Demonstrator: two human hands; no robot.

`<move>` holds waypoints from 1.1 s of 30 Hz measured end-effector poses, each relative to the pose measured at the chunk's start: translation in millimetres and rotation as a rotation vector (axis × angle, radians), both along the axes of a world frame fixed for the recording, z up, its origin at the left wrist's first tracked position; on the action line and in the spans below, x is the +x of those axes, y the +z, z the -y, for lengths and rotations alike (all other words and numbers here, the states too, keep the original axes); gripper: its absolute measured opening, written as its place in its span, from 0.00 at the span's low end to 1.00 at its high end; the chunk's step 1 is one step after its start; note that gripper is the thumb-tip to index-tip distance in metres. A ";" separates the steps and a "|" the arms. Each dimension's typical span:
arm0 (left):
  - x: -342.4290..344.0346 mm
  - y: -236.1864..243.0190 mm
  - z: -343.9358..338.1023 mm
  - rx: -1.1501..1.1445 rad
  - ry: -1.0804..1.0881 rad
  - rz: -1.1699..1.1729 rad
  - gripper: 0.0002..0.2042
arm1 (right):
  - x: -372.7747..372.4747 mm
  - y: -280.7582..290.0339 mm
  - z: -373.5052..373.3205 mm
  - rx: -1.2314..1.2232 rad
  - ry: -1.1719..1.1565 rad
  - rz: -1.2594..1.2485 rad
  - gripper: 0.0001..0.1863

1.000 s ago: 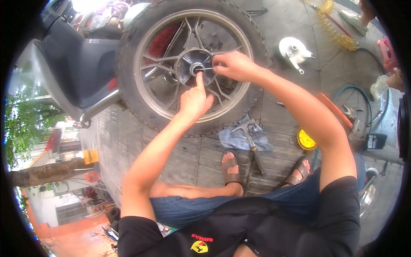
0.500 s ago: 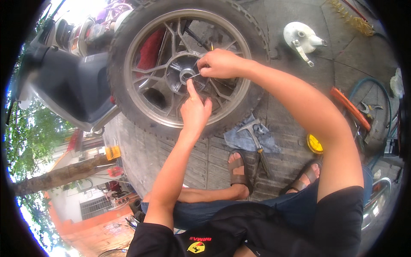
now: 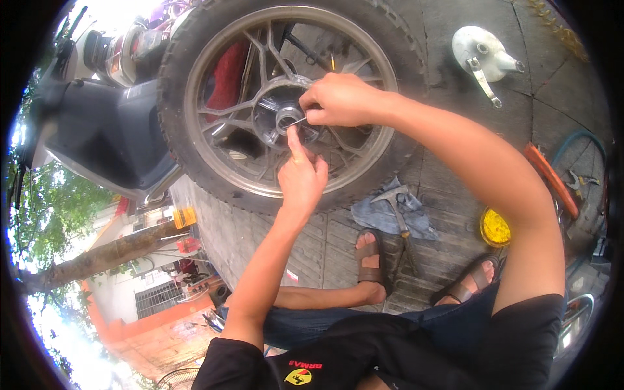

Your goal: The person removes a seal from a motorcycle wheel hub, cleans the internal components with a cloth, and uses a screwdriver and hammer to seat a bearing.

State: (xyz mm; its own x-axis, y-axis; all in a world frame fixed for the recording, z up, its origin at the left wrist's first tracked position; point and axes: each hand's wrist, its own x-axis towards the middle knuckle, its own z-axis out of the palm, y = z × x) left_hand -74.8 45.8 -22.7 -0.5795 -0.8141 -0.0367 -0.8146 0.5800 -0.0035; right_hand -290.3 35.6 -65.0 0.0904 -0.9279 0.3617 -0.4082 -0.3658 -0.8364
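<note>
A spoked motorcycle wheel with a knobbly black tyre lies in front of me. My right hand reaches over its spokes, fingers closed on a thin metal rod. That rod slants down to the bearing ring at the centre of the hub. The hand hides the rod's other end. My left hand comes from below, its index finger stretched to the ring's near edge beside the rod tip. Its thumb stands apart, the other fingers are curled, and nothing shows in its grasp.
Right of the wheel lies a silver brake plate with a lever arm. A hammer rests on a blue-grey rag near my feet. Further right are a yellow tub and an orange-handled tool. A dark scooter stands left.
The view has shifted slightly, so the scene sits a little differently in the picture. Both hands keep their places at the hub, and the rod stays in my right hand.
</note>
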 end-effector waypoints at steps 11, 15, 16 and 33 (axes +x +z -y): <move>3.4 -2.9 0.9 0.023 -0.001 -0.026 0.43 | 1.0 0.3 1.4 -0.016 -0.001 0.006 0.15; 3.8 -4.5 2.2 0.011 -0.019 -0.025 0.43 | -0.4 -0.6 -4.2 0.002 -0.016 0.023 0.14; 3.9 -5.0 2.4 0.016 -0.015 -0.034 0.43 | 0.0 -0.7 -4.1 0.011 -0.012 0.029 0.14; 1.3 -3.8 1.1 0.066 0.005 -0.097 0.42 | 5.6 0.2 1.4 -0.028 -0.016 0.024 0.12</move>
State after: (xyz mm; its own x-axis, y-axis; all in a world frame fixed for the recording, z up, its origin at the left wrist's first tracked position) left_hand -73.5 44.6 -26.5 -0.5786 -0.8149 -0.0338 -0.8123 0.5720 0.1137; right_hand -284.7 34.1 -64.7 0.0667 -0.9187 0.3892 -0.3944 -0.3825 -0.8355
